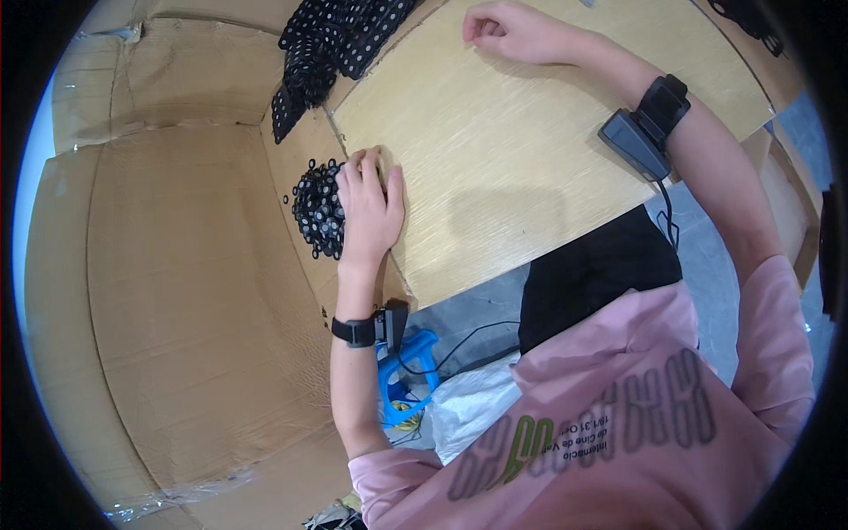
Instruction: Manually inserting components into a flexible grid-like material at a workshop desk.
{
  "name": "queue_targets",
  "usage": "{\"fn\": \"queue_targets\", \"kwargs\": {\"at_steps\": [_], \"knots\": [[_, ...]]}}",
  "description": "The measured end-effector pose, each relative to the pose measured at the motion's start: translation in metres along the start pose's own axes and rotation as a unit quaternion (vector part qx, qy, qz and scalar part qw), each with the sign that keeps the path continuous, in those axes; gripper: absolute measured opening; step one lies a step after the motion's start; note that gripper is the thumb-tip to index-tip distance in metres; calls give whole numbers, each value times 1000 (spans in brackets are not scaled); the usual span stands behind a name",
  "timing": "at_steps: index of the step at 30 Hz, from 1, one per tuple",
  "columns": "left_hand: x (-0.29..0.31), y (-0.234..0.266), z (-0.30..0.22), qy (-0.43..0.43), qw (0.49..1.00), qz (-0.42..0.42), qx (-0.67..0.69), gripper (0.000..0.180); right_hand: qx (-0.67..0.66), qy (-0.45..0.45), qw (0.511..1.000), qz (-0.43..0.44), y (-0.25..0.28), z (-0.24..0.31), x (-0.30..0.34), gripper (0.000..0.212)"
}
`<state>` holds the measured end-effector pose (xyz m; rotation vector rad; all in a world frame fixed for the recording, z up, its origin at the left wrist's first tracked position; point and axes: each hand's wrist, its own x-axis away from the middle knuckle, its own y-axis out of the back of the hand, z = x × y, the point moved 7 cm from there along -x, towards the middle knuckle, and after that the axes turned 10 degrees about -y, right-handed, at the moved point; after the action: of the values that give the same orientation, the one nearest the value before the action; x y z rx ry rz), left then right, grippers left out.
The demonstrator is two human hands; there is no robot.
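Note:
A heap of small black ring-like pieces with pale centres (316,212) lies at the table's left edge. Against its right side rests my left hand (373,216), fingers stretched and thumb held apart; I see nothing gripped in it. The fingertips are over the edge of the heap and the wooden board. Far across the pale wooden tabletop (442,194), my right hand (512,34) lies with its fingers curled in toward the thumb. Whatever is inside those curled fingers, if anything, is hidden.
Black white-dotted material (327,53) is bunched at the far left, with more dark material (751,22) at the far right. A large cardboard box (194,291) fills the left side. Below the table are a blue plastic stool (411,371) and a white sack (459,402).

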<state>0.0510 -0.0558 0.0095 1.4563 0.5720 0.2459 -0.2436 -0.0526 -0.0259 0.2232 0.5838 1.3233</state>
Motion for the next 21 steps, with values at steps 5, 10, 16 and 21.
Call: {"fn": "queue_targets", "kwargs": {"at_steps": [5, 10, 16, 21], "knots": [[2, -8, 19, 68, 995, -69, -15, 26, -44, -25, 999, -4, -7, 0, 6, 17], [-2, -6, 16, 32, 994, -101, -8, 19, -13, -22, 1000, -13, 8, 1, 1, 18], [-9, 2, 8, 21, 995, -90, -21, 24, 8, -8, 1000, -4, 4, 12, 3, 14], [-9, 0, 8, 20, 997, -69, -21, 26, -1, -50, 999, 8, 9, 14, 13, 13]]}}
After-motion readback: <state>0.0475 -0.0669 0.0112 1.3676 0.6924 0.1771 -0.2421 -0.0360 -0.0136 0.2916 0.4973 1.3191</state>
